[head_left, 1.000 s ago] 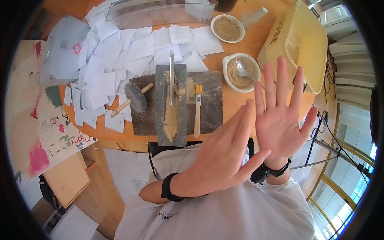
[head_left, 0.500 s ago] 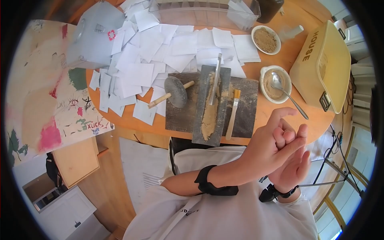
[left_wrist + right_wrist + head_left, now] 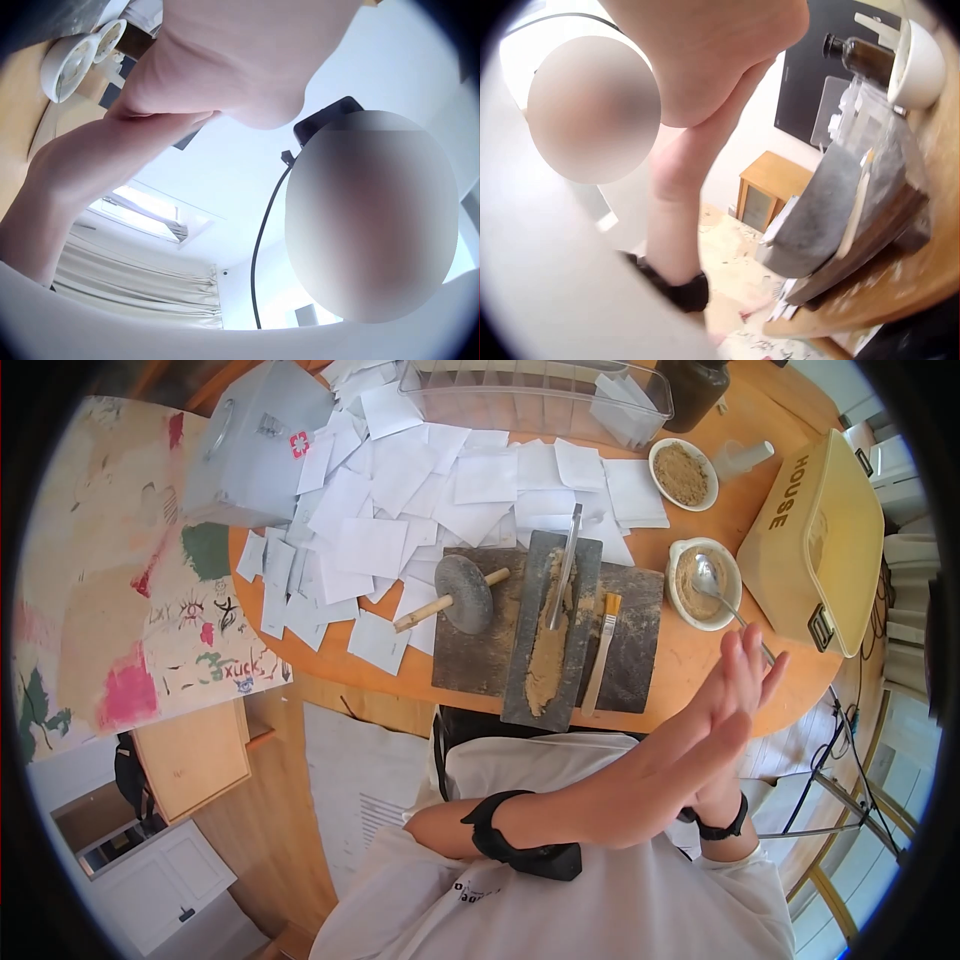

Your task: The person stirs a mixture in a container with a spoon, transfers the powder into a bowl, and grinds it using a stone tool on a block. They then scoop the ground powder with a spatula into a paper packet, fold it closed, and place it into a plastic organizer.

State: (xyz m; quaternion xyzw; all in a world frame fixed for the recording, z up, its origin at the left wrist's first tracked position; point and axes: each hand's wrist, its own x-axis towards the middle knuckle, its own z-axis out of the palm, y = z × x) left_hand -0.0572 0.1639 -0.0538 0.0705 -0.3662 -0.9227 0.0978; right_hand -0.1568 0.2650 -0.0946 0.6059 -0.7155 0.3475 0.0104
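My left hand [image 3: 665, 775] lies against my right hand [image 3: 717, 796] over the lap, palms together with fingers fairly straight; the left covers much of the right. Neither hand holds anything. In the right wrist view, the right hand [image 3: 716, 56] overlaps the left forearm [image 3: 676, 221]. Nearest the fingertips is a white bowl [image 3: 729, 607] of tan powder with a metal spoon [image 3: 706, 575] resting in it. Left of the hands, a narrow grey stone trough [image 3: 520, 678] holds tan powder [image 3: 545, 670] and a slim metal rod [image 3: 565, 570]. It sits on a dark board [image 3: 470, 660] beside a flat brush [image 3: 600, 660].
A stone grinding wheel [image 3: 464, 595] with a wooden handle leans at the trough's left. White paper sheets [image 3: 360, 545] cover the back left. Behind stand a second powder bowl [image 3: 684, 475], a clear divided bin [image 3: 530, 400], a grey box [image 3: 255, 450] and a yellow container [image 3: 810, 550].
The right palm was spread with the left hand beside it; then the hands met with bent fingers. Now they lie palm to palm, fingers straighter. The view has shifted, moving the table items rightward.
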